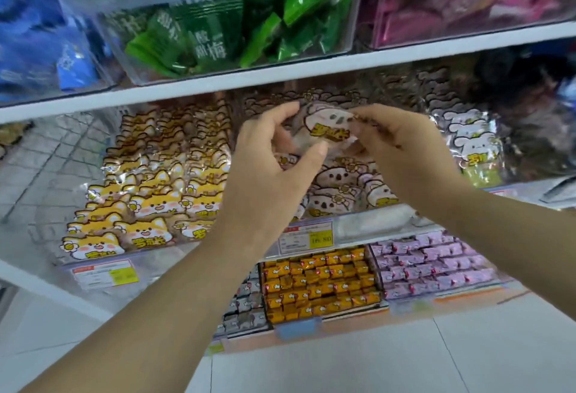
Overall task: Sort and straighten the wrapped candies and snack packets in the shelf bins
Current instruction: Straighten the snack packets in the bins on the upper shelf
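Head view: left hand [274, 149] and right hand [405, 146] are each pinching one end of a glossy koala-print packet [325, 130], holding it just above the middle bin [367, 224] of matching packets. Fox-print packets [149, 202] are lying in rows in the bin leftward; a price tag [307, 238] is showing 16.80.

The left arm [162, 299] and the right arm [514, 227] are bare and reach forward. The left hand [271, 171] curls its fingers and thumb round a small packet [328, 132]. The right hand [402, 149], just beside it, pinches the packet's other end.
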